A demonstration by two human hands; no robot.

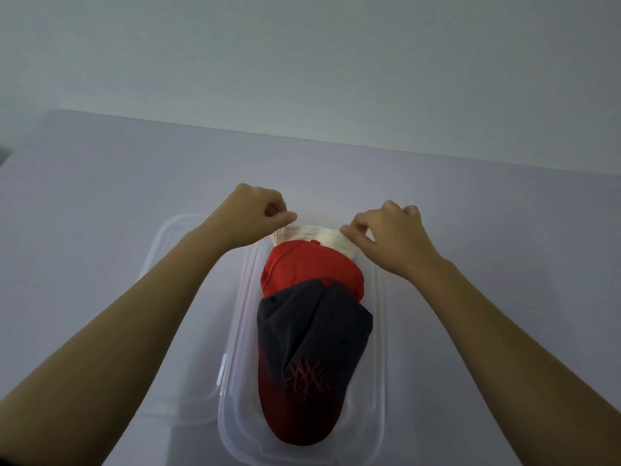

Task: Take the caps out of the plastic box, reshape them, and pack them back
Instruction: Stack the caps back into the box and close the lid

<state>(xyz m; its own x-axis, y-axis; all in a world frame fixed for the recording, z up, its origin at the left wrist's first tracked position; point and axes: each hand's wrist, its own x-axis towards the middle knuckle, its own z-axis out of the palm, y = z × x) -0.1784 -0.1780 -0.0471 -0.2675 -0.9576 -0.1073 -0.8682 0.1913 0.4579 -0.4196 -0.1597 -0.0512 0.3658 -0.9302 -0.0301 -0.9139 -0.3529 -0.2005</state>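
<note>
Three caps sit nested in a row inside the clear plastic box (379, 331), centre to lower centre of the frame.
- White cap (319, 234): far end of the row, mostly covered, only its top edge showing.
- Red cap (302, 265): tucked over the white one.
- Dark cap with red brim (309, 334): nearest me, embroidered logo up, brim pointing to the bottom of the frame.

Hands: my left hand (255, 210) pinches the white cap's left edge between thumb and forefinger, the other fingers curled in. My right hand (393, 237) pinches its right edge with bent fingertips. Both are above the box's far end.

Step, as I judge it: working the white cap, either lifting it free of the stack or seating it at the back. I cannot tell which from this view.

Next move calls for an even pull on both edges, so the soft crown does not crease and the red cap is not dragged along.

Around it: a clear lid (174, 297) lies left of the box, partly under it, on the pale table (100, 196).
</note>
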